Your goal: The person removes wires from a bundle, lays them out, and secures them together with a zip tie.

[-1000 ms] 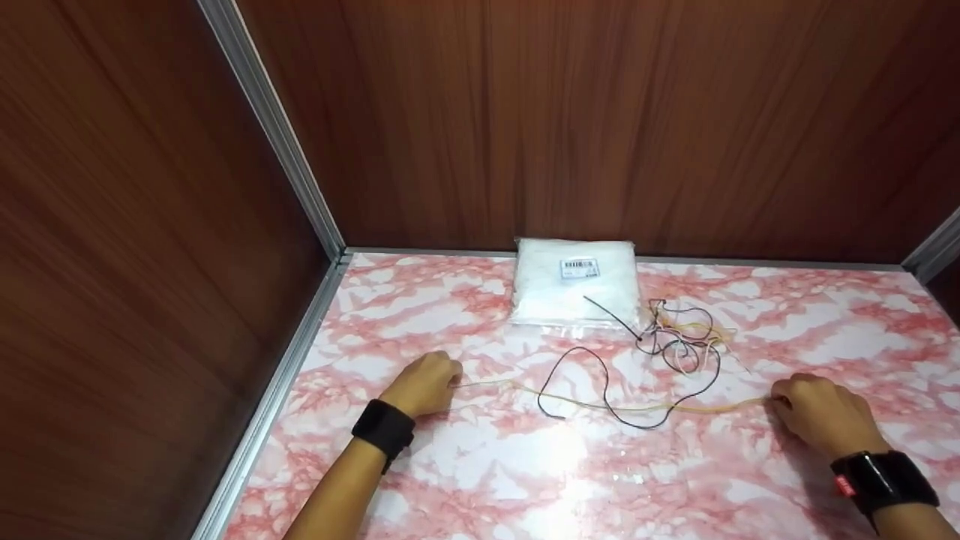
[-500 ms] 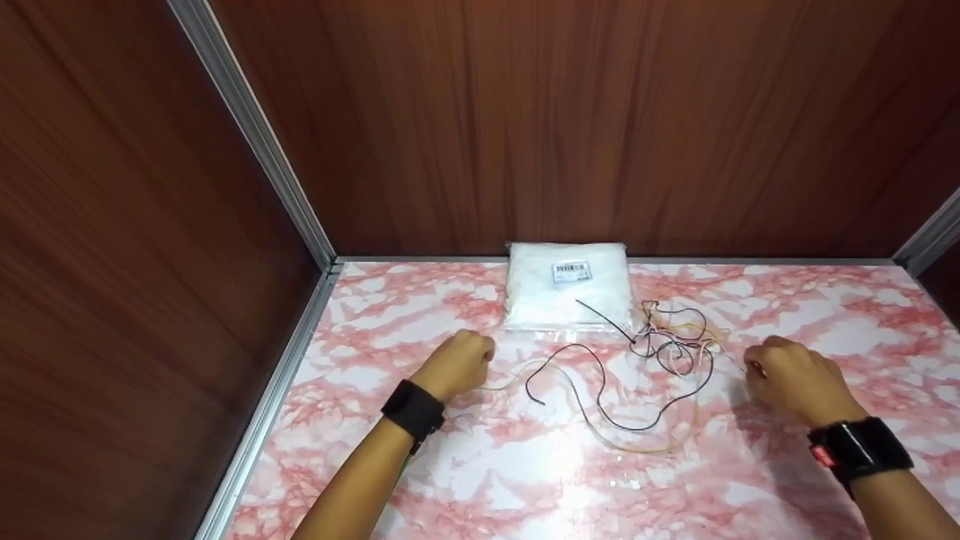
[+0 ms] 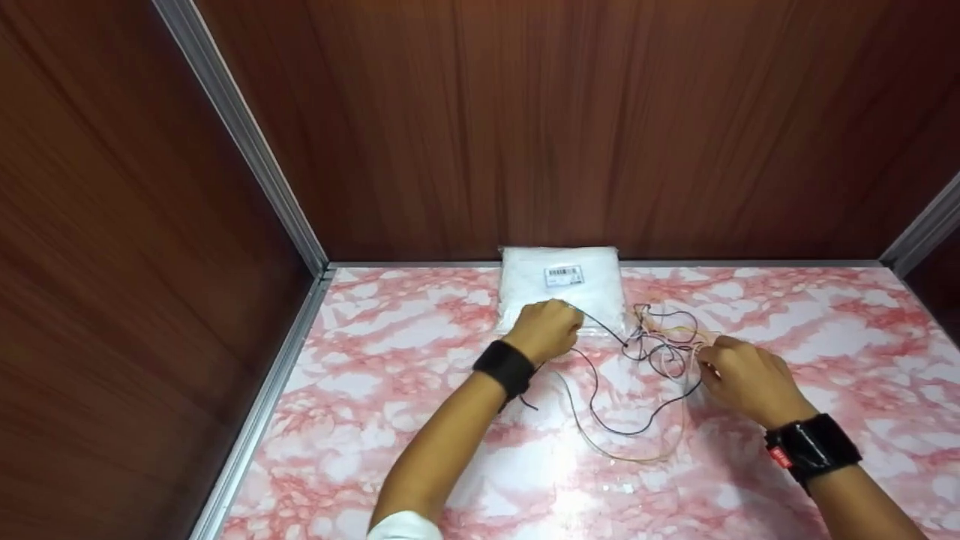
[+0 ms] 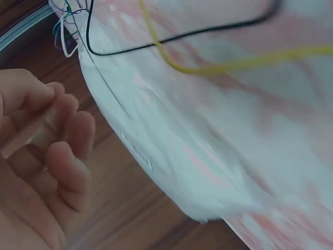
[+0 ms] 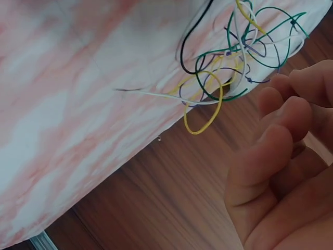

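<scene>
My left hand [image 3: 546,330], fingers loosely curled, hovers over the front of a white plastic-wrapped packet [image 3: 600,281]. The tip of a black wire [image 3: 596,324] shows just beside its knuckles. In the left wrist view, nothing appears between the fingers [image 4: 70,169]. My right hand [image 3: 754,379] is at the right side of a wire tangle [image 3: 664,349], its fingers bent. White, yellow, green and purple wires [image 5: 244,49] show in the right wrist view, close to the fingertips [image 5: 270,99]; I see no wire clearly gripped there.
A yellowish wire [image 3: 592,444] curves across the red-and-white marbled table [image 3: 405,322], beside a long black wire [image 3: 630,433]. Brown wood-pattern panels [image 3: 390,135] stand at the back and sides, with metal rails [image 3: 296,217] at the corners.
My left hand has let go of the yellowish wire and moved right and forward to the packet. The right hand has also released that wire and moved left to the tangle.
</scene>
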Available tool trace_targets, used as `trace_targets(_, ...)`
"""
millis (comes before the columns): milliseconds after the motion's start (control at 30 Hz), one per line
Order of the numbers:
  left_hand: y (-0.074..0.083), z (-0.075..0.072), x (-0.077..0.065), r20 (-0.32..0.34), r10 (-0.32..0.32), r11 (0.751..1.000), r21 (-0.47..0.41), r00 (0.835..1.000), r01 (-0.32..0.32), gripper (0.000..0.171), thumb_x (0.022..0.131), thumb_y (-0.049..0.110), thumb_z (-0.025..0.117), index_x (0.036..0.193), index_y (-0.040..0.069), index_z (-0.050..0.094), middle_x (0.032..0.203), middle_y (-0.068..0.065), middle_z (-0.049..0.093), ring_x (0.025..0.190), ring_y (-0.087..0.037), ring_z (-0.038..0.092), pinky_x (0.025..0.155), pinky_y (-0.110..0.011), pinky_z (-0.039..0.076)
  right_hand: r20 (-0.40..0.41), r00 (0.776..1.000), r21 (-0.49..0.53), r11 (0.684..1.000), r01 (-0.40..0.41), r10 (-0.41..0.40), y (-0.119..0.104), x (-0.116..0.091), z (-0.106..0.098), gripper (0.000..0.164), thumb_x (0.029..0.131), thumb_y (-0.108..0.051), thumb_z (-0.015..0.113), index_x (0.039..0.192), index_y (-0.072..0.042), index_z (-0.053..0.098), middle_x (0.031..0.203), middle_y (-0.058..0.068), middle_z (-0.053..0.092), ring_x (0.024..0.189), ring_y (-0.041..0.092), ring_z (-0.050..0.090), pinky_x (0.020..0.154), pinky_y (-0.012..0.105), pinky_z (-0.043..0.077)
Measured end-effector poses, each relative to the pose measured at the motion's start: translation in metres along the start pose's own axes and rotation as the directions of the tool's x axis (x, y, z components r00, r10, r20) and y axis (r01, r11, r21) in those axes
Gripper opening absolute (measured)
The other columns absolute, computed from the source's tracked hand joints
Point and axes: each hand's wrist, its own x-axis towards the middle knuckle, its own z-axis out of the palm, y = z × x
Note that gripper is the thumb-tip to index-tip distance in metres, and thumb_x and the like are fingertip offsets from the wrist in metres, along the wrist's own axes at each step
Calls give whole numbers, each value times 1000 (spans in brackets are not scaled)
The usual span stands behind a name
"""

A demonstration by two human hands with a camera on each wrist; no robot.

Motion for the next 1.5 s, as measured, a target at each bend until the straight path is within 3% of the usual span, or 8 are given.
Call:
trace_targets(133,16,16,26,-4,51,997,66,999,-51,17,88,13,61,91,23,74,82,2,62,79,-16,63,59,-36,51,41,998,22,999,-39,38,-4,-10,6,18,78,-2,66,70,-18,63,68,-5,48,53,12,44,43,33,38)
trace_targets(300,27,25,46,73,75,988,131,994,-85,28,88,8,63,104,28,75,90,0,66,80,-18,64,62,-36,52,71,996,19,998,-59,57,-4,-16,9,15,79,-3,65,71,-17,65,68,-5,48,54,12,46,44,34,40)
trace_targets(467,30,24,55,121,49,983,171,991,-69,23,88,6,62,89,24,76,90,-1,69,78,-20,64,63,-37,53,83,994,15,997,-75,73,-1,-19,9,14,81,-5,66,72,-16,65,69,-5,49,56,12,47,47,35,41)
trace_targets(700,41,14,61,-23,141,976,172,990,-135,25,100,18,51,97,21,76,92,-1,60,76,-20,64,62,-33,54,72,993,7,996,-89,89,5,-21,4,14,79,-4,67,72,-16,65,68,-5,48,55,12,46,46,34,40)
trace_targets(900,60,0,68,-180,291,955,116,940,-273,19,94,4,54,85,12,69,84,3,60,74,-12,63,62,-25,51,-52,994,18,995,-98,99,2,-7,-4,5,82,-12,71,87,-14,70,77,-1,56,58,18,53,46,42,43)
trace_targets(1133,68,-14,65,-326,387,921,106,862,-374,16,91,2,55,80,10,63,76,2,61,75,-9,64,65,-17,50,-188,971,135,983,-123,147,-15,28,-4,29,86,-27,74,109,-11,67,80,3,62,65,20,59,49,41,45)
trace_targets(1333,65,-16,61,-376,408,905,42,832,-424,14,91,3,57,81,8,63,79,0,61,76,-10,64,67,-16,49,-297,944,182,979,-93,145,-24,45,3,6,89,-13,68,91,-8,71,77,3,63,65,19,58,54,40,45)
trace_targets(1500,60,-19,58,-363,418,906,99,833,-412,14,92,4,54,85,8,64,84,1,61,78,-9,63,69,-16,49,-408,908,118,992,-55,99,-22,47,1,6,80,-4,62,77,-10,65,71,1,56,58,18,52,48,40,43)
